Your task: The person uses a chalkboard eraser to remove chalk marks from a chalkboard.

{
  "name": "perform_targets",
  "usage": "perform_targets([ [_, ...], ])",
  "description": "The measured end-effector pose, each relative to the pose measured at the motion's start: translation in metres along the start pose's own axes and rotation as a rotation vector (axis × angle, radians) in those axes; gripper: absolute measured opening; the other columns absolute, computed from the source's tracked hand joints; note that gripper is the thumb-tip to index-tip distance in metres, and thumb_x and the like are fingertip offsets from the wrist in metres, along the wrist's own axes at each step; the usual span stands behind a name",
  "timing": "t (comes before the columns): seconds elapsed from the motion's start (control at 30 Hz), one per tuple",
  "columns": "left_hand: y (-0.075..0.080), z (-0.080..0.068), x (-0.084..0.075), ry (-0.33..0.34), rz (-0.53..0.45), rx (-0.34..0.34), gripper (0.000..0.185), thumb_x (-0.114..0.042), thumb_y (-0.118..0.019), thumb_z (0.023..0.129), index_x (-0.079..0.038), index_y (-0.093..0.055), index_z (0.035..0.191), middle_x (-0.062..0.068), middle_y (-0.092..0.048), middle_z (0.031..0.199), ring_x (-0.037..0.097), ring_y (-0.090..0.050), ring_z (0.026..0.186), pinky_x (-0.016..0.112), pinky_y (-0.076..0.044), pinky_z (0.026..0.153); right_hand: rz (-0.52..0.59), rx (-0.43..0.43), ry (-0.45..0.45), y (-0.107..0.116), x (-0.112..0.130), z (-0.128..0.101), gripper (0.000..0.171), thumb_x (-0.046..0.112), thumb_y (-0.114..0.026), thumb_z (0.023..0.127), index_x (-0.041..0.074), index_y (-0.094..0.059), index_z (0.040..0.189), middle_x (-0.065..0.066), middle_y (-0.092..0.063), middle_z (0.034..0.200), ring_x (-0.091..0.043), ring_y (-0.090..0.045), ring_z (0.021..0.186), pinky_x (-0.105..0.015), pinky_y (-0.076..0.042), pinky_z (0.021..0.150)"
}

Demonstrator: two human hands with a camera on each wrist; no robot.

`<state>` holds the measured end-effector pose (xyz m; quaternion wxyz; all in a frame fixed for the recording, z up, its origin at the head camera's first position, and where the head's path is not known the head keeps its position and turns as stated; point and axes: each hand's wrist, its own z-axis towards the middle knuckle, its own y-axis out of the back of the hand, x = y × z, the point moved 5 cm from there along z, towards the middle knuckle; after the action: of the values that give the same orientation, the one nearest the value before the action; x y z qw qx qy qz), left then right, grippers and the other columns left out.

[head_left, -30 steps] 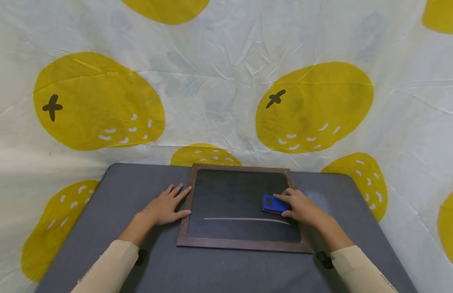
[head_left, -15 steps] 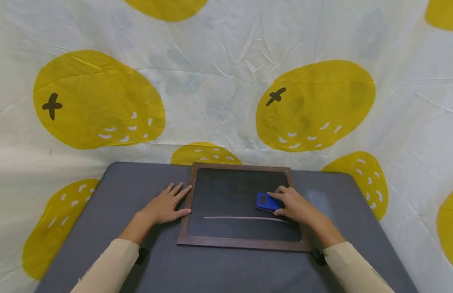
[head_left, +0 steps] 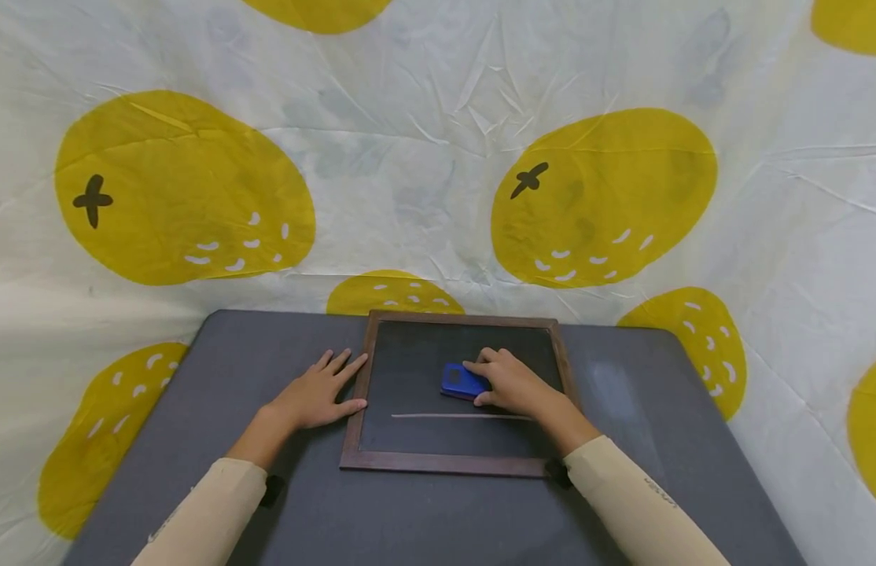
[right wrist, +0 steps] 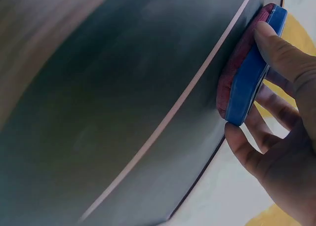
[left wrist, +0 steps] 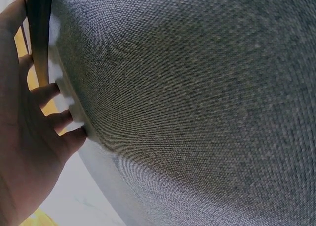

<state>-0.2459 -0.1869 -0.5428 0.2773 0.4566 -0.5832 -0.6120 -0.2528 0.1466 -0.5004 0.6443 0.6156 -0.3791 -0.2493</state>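
Observation:
A chalkboard (head_left: 410,436) in a brown wooden frame lies on the grey table. Across its lower half runs one pale pinkish chalk line (head_left: 452,416). My right hand (head_left: 516,384) grips a blue chalkboard eraser (head_left: 461,380) between thumb and fingers, just above the line near the board's middle. In the right wrist view the eraser's reddish felt side (right wrist: 237,67) faces the board. Spread out flat, my left hand (head_left: 314,399) rests at the board's left edge, with thumb and index fingertip at the wooden frame (left wrist: 38,33).
The dark grey table (head_left: 445,519) extends around the board on both sides and in front. Behind it hangs a white cloth (head_left: 403,196) printed with large yellow fruit shapes, close to the table's back edge.
My right hand has slid the eraser leftward across the board, from near its right side to about the middle. The left hand stays in place, and the chalk line looks the same.

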Motion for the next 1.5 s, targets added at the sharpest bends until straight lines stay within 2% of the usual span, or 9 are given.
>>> perform_targets([
  [0.23, 0.001, 0.001, 0.0, 0.0, 0.001, 0.002, 0.087, -0.071, -0.05, 0.098, -0.023, -0.025, 0.166, 0.02, -0.028, 0.169, 0.054, -0.023, 0.153, 0.076, -0.04, 0.104, -0.024, 0.02, 0.034, -0.005, 0.029, 0.028, 0.071, 0.037, -0.082, 0.088, 0.011, -0.057, 0.149, -0.009, -0.061, 0.121, -0.021, -0.05, 0.092, -0.036, -0.048, 0.083],
  [0.6, 0.0, 0.002, -0.001, 0.024, 0.011, 0.023, 0.087, -0.071, -0.049, 0.098, -0.025, -0.023, 0.167, 0.018, -0.025, 0.17, 0.052, -0.021, 0.154, 0.076, -0.039, 0.106, -0.178, 0.071, 0.079, -0.012, 0.077, 0.066, 0.072, 0.046, -0.075, 0.092, 0.015, -0.053, 0.153, -0.008, -0.059, 0.128, -0.023, -0.054, 0.099, -0.038, -0.053, 0.09],
  [0.8, 0.002, 0.003, -0.003, 0.034, 0.008, 0.036, 0.086, -0.07, -0.05, 0.098, -0.026, -0.023, 0.167, 0.018, -0.025, 0.17, 0.052, -0.021, 0.154, 0.076, -0.039, 0.107, -0.217, 0.095, 0.077, -0.013, 0.094, 0.08, 0.071, 0.049, -0.074, 0.093, 0.018, -0.053, 0.154, -0.006, -0.058, 0.135, -0.024, -0.055, 0.105, -0.037, -0.056, 0.092],
  [1.17, 0.002, 0.003, -0.003, 0.034, 0.006, 0.043, 0.086, -0.07, -0.05, 0.099, -0.025, -0.023, 0.167, 0.019, -0.025, 0.17, 0.053, -0.021, 0.154, 0.076, -0.041, 0.104, -0.229, 0.14, 0.085, -0.013, 0.098, 0.083, 0.069, 0.047, -0.072, 0.096, 0.02, -0.05, 0.156, -0.006, -0.056, 0.138, -0.025, -0.056, 0.112, -0.036, -0.054, 0.099],
  [1.5, 0.005, 0.004, -0.005, 0.029, 0.007, 0.033, 0.086, -0.069, -0.051, 0.098, -0.025, -0.024, 0.167, 0.02, -0.027, 0.169, 0.054, -0.023, 0.153, 0.076, -0.042, 0.102, -0.199, 0.15, 0.086, -0.005, 0.086, 0.067, 0.068, 0.044, -0.075, 0.094, 0.018, -0.053, 0.154, -0.007, -0.06, 0.134, -0.025, -0.057, 0.111, -0.036, -0.052, 0.101],
])
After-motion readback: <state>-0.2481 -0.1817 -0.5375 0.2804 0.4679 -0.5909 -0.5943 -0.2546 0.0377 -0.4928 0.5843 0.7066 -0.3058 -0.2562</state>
